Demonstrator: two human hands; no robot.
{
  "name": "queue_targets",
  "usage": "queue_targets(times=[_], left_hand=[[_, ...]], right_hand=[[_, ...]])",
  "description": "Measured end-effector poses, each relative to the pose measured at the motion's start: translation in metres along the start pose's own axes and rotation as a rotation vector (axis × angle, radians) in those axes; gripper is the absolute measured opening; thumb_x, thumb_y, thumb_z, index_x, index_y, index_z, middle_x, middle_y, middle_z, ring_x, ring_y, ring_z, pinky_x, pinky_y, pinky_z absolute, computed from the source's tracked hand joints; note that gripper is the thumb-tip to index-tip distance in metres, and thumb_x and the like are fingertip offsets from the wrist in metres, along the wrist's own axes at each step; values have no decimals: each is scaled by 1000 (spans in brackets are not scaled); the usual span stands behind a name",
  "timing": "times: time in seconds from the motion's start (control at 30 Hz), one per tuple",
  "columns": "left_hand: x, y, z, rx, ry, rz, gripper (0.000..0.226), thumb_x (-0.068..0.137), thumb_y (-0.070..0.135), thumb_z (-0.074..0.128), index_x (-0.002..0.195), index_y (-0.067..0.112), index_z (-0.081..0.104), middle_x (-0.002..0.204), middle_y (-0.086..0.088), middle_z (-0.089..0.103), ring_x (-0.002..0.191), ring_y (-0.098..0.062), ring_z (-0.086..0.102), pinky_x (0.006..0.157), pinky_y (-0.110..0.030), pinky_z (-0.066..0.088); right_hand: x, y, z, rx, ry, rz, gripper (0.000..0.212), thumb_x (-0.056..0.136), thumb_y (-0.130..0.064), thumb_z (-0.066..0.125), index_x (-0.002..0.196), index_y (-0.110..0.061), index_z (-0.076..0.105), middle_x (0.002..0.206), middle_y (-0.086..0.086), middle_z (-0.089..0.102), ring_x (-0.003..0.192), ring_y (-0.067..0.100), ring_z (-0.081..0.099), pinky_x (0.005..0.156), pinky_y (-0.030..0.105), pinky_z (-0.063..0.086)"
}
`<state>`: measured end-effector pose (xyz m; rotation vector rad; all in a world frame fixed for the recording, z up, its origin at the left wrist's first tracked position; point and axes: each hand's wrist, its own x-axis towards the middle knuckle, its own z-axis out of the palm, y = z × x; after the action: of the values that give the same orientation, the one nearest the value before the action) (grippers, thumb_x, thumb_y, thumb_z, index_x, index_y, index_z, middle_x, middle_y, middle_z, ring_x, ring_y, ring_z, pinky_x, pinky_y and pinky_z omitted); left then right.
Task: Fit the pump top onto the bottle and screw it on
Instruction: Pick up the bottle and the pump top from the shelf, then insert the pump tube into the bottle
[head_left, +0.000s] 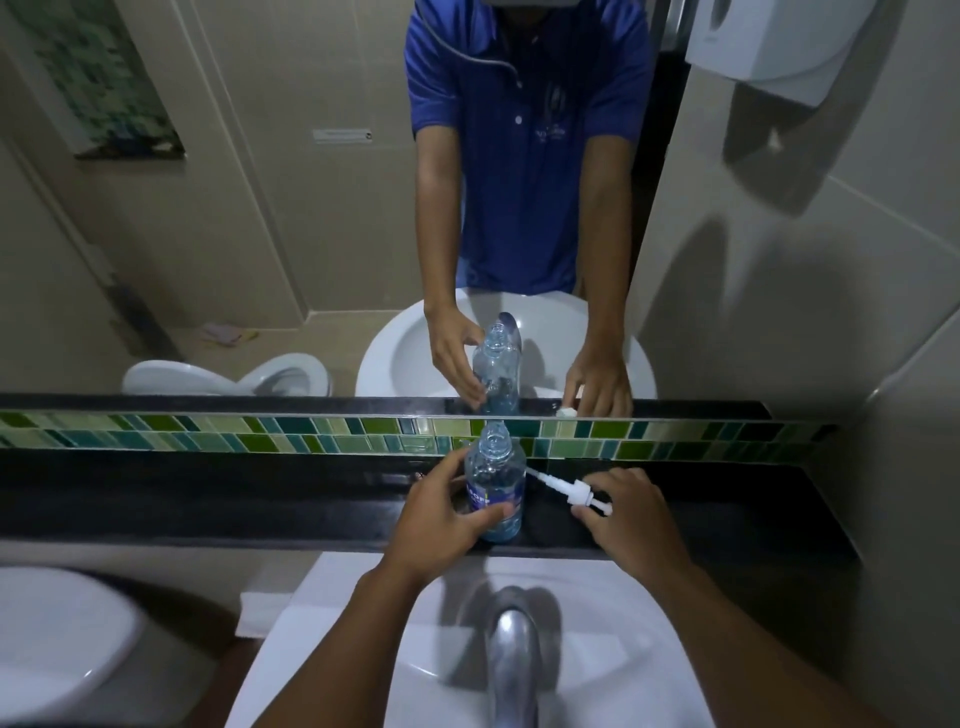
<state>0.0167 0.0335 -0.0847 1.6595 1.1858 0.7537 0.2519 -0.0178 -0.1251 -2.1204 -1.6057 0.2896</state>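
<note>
A clear plastic bottle (494, 470) with blue liquid and a dark blue label stands upright on the black ledge (260, 504), its neck uncapped. My left hand (441, 512) wraps around the bottle's lower body, thumb across the label. The white pump top (569, 488) lies on the ledge just right of the bottle, its thin dip tube pointing at the bottle. My right hand (631, 514) rests over the pump's head end, fingertips touching it; whether it grips the pump is unclear.
A chrome tap (511, 649) and a white basin (337, 597) lie below the ledge. A mirror (260, 208) above a green tile strip (208, 434) reflects me. A toilet (47, 639) stands at left, a white dispenser (763, 41) top right.
</note>
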Motion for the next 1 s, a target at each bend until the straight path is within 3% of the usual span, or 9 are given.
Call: queue_targets(times=[0.13,0.23,0.3,0.4,0.5,0.63,0.83,0.9,1.0], left_hand=[[-11,6,-2,34,-1,10,69,73,19,89,134,30,57,122,11,71,111,-5,67,96,-33,57],[-24,14,-7,82,23,26,70,75,17,87,137,25,54,125,8,67,108,-4,66,96,-34,58],[-33,21,-13,139,34,32,68,76,18,86,136,24,54,124,8,65,105,-2,65,94,-33,58],[-46,28,-23,266,72,53,66,73,28,87,131,27,55,123,8,63,105,-8,65,94,-38,57],[-62,40,-34,422,119,52,68,76,30,85,135,23,53,129,2,61,111,-17,62,96,-38,53],[-85,52,-48,565,127,11,70,81,33,80,141,24,45,139,-1,54,122,-25,59,98,-42,49],[-109,57,-64,648,116,-13,74,83,37,77,145,22,40,141,-3,50,122,-26,58,99,-44,51],[-115,58,-65,656,115,-7,75,82,38,77,145,22,40,140,-3,51,121,-26,58,99,-44,51],[-123,60,-66,662,112,10,75,83,38,77,145,21,40,139,-4,52,120,-25,59,100,-43,51]], right_hand=[[-13,0,-16,147,65,-25,34,64,-20,91,94,-14,75,87,1,72,86,25,63,75,35,52],[-25,-5,-38,283,145,-52,29,65,-11,91,90,-9,76,82,1,72,75,20,65,69,8,46],[-32,-12,-57,368,196,0,25,68,-7,88,89,-5,76,79,2,70,67,16,63,63,3,44],[-43,-25,-85,474,182,128,21,72,-10,86,90,-10,76,79,1,71,64,10,64,62,19,48],[-56,-37,-116,528,197,123,16,75,-11,83,88,-14,74,83,-6,70,70,3,62,62,13,45],[-72,-52,-152,610,256,92,14,74,-11,82,86,-10,75,82,8,73,69,16,61,61,26,46],[-95,-74,-181,612,216,70,11,77,-14,78,87,-11,74,93,16,73,78,25,64,76,44,56],[-103,-79,-183,599,202,69,12,76,-15,78,86,-11,74,93,17,73,79,31,65,72,43,56],[-113,-86,-185,592,191,45,12,76,-13,78,86,-7,74,91,21,72,71,24,60,64,34,50]])
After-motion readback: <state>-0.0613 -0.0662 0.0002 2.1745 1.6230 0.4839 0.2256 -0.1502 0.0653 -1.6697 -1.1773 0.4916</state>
